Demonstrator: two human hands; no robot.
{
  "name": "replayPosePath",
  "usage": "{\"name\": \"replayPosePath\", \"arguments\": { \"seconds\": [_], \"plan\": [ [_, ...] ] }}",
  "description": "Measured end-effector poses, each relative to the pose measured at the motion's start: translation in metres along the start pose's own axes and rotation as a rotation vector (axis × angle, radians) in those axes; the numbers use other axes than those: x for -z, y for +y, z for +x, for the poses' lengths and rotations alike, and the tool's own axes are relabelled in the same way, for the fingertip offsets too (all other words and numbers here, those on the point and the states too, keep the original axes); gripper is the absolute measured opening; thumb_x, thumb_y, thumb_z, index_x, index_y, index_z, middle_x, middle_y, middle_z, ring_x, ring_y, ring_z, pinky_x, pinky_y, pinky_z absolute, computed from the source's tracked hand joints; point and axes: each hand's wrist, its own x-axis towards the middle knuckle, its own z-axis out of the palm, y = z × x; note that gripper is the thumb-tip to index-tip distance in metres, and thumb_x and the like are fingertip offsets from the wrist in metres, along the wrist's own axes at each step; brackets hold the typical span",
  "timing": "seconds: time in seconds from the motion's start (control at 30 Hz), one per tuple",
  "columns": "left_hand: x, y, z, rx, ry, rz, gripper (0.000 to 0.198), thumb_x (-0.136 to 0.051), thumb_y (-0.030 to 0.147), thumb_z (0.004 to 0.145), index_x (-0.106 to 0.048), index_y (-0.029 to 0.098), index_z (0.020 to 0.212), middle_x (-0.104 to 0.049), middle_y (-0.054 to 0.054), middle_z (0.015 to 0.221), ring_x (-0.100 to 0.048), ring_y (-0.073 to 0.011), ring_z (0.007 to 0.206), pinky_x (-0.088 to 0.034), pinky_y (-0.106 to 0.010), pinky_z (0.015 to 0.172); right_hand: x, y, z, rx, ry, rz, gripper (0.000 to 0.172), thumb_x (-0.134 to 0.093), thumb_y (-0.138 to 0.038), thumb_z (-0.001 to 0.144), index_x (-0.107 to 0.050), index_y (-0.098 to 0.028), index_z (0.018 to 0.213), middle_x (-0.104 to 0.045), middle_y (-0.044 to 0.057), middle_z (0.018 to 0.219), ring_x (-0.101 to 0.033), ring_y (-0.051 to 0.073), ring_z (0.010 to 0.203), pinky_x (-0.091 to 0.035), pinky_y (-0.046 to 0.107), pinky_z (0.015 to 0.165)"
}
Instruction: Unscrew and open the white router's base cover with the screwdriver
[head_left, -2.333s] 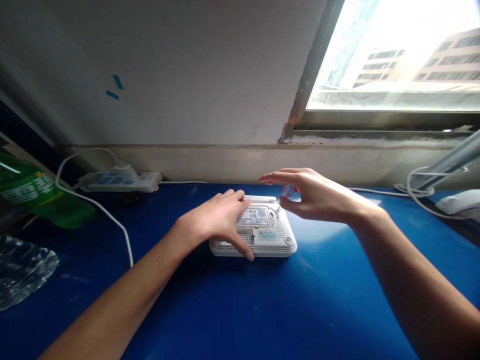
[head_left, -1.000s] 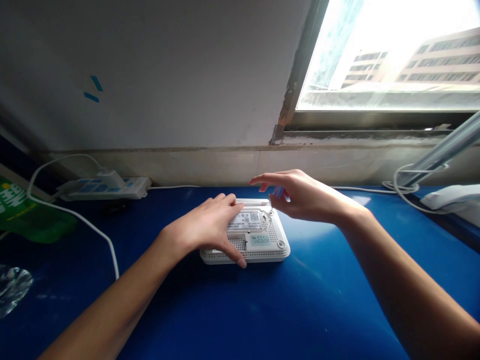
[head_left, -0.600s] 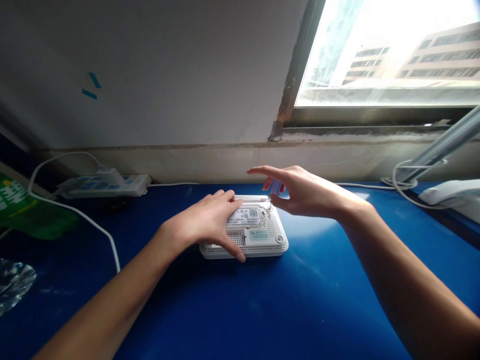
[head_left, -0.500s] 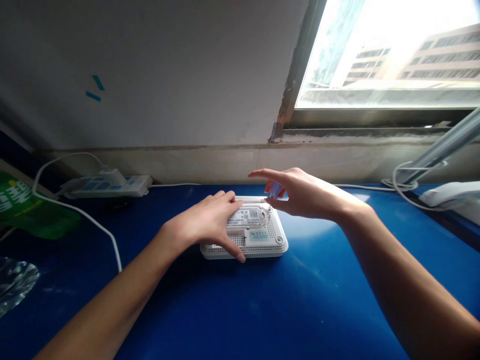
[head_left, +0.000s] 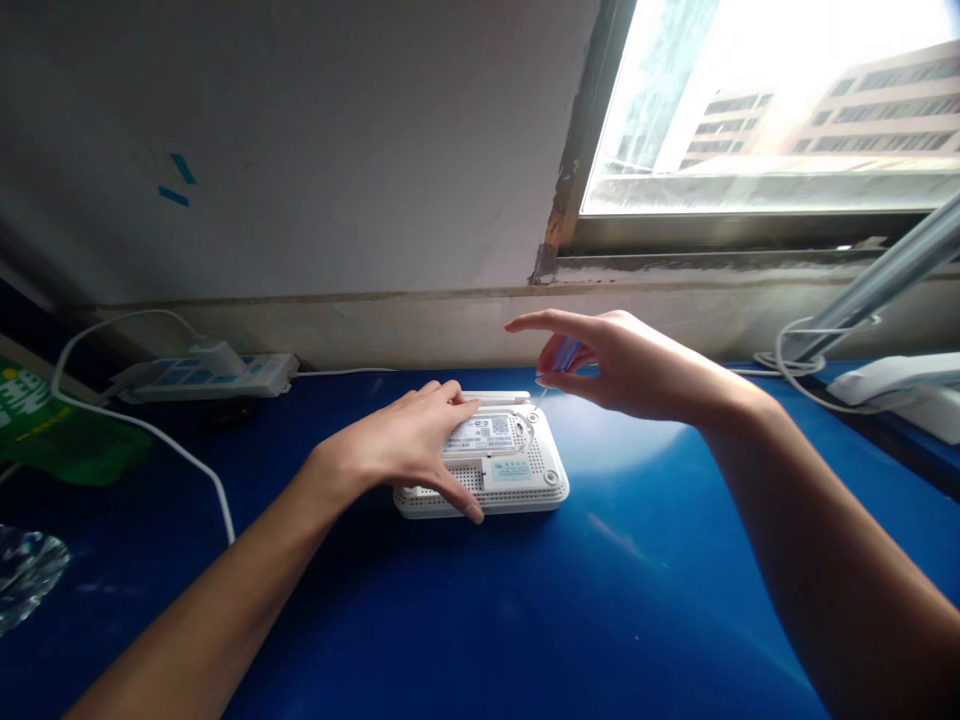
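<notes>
A white router (head_left: pixel 517 470) lies with its vented, labelled underside up on the blue table. My left hand (head_left: pixel 412 440) grips it from the left, thumb at the near edge and fingers over the far side, covering its left part. My right hand (head_left: pixel 600 360) is closed round a small screwdriver (head_left: pixel 569 353) with a translucent bluish handle, its index finger stretched out. The thin shaft slants down toward the router's far right corner, near a round recess. Whether the tip touches there I cannot tell.
A white power strip (head_left: pixel 217 376) with a plug stands by the wall at the left, its cable looping over the table. Left of it lies a green package (head_left: pixel 45 425), nearer some shiny clear plastic (head_left: pixel 28 575). A metal pole (head_left: pixel 870 285) with a coiled cable stands right.
My right hand has lifted slightly with the screwdriver, so its thin shaft now shows above the router's corner. My left hand keeps its grip on the router. The view has shifted a little.
</notes>
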Motion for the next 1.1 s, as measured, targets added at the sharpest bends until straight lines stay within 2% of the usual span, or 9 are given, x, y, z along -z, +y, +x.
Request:
{"name": "replayPosePath", "arguments": {
  "seconds": [0.07, 0.13, 0.23, 0.3, 0.47, 0.63, 0.87, 0.97, 1.1],
  "plan": [
    [0.003, -0.001, 0.001, 0.004, -0.008, -0.047, 0.11, -0.077, 0.088, 0.067, -0.052, 0.029, 0.156, -0.054, -0.009, 0.146, -0.054, -0.0348, 0.129, -0.048, -0.038, 0.103, 0.004, -0.002, -0.001, 0.001, 0.031, 0.039, 0.058, -0.07, -0.026, 0.093, -0.061, -0.03, 0.15, -0.082, 0.004, 0.103, -0.078, 0.022, 0.083, -0.062, 0.033, 0.075],
    [0.006, 0.0, 0.004, -0.008, 0.033, -0.101, 0.097, -0.071, 0.086, 0.077, -0.053, 0.033, 0.156, -0.057, -0.007, 0.145, -0.057, -0.0324, 0.128, -0.048, -0.036, 0.103, 0.007, -0.005, -0.001, 0.004, 0.044, 0.102, 0.056, -0.071, -0.028, 0.093, -0.062, -0.028, 0.148, -0.082, 0.005, 0.102, -0.078, 0.022, 0.085, -0.063, 0.033, 0.076],
    [0.007, 0.007, 0.009, -0.081, 0.146, -0.163, 0.073, -0.069, 0.073, 0.09, -0.06, 0.035, 0.152, -0.062, -0.005, 0.142, -0.059, -0.0295, 0.127, -0.046, -0.033, 0.104, 0.007, -0.009, 0.0, 0.024, 0.045, 0.215, 0.058, -0.074, -0.031, 0.092, -0.062, -0.026, 0.148, -0.081, 0.006, 0.1, -0.078, 0.023, 0.089, -0.064, 0.035, 0.078],
    [0.005, 0.012, 0.012, -0.122, 0.177, -0.184, 0.065, -0.072, 0.063, 0.093, -0.062, 0.034, 0.151, -0.065, -0.005, 0.139, -0.061, -0.0278, 0.125, -0.046, -0.032, 0.102, 0.006, -0.009, 0.0, 0.042, 0.043, 0.26, 0.059, -0.075, -0.03, 0.092, -0.061, -0.025, 0.149, -0.081, 0.006, 0.099, -0.078, 0.024, 0.09, -0.064, 0.035, 0.079],
    [-0.002, 0.013, 0.015, -0.108, 0.188, -0.098, 0.057, -0.076, 0.052, 0.093, -0.066, 0.034, 0.146, -0.065, -0.005, 0.138, -0.06, -0.0281, 0.126, -0.046, -0.034, 0.102, 0.002, -0.005, 0.0, 0.02, 0.054, 0.099, 0.056, -0.073, -0.025, 0.092, -0.064, -0.029, 0.147, -0.081, 0.004, 0.098, -0.077, 0.021, 0.082, -0.062, 0.032, 0.073],
    [-0.005, 0.006, 0.016, -0.047, 0.143, -0.048, 0.055, -0.074, 0.066, 0.089, -0.075, 0.027, 0.128, -0.063, -0.008, 0.143, -0.06, -0.0315, 0.127, -0.047, -0.036, 0.101, -0.007, -0.003, 0.003, -0.041, -0.037, -0.016, 0.059, -0.07, -0.014, 0.092, -0.062, -0.032, 0.148, -0.081, 0.001, 0.097, -0.075, 0.019, 0.082, -0.058, 0.029, 0.073],
    [-0.001, 0.007, 0.016, -0.015, 0.1, -0.044, 0.052, -0.073, 0.068, 0.088, -0.075, 0.03, 0.123, -0.067, -0.006, 0.134, -0.064, -0.0303, 0.119, -0.047, -0.034, 0.096, -0.025, -0.005, 0.009, -0.039, -0.137, -0.04, 0.058, -0.067, -0.005, 0.091, -0.065, -0.03, 0.144, -0.08, 0.0, 0.092, -0.073, 0.015, 0.075, -0.052, 0.023, 0.066],
    [-0.001, 0.007, 0.015, -0.024, 0.098, -0.041, 0.051, -0.072, 0.068, 0.089, -0.075, 0.029, 0.121, -0.068, -0.005, 0.13, -0.065, -0.0294, 0.115, -0.047, -0.034, 0.095, -0.02, -0.006, 0.007, -0.035, -0.116, -0.056, 0.059, -0.068, -0.007, 0.091, -0.064, -0.032, 0.145, -0.08, 0.0, 0.092, -0.073, 0.015, 0.076, -0.053, 0.023, 0.067],
    [0.0, 0.006, 0.014, -0.031, 0.088, -0.034, 0.05, -0.071, 0.067, 0.09, -0.076, 0.027, 0.12, -0.067, -0.007, 0.133, -0.065, -0.0295, 0.116, -0.048, -0.034, 0.096, -0.005, -0.005, 0.001, -0.006, -0.013, -0.087, 0.056, -0.069, -0.017, 0.093, -0.063, -0.033, 0.147, -0.082, 0.002, 0.101, -0.076, 0.018, 0.081, -0.057, 0.026, 0.07]
  ]
}}
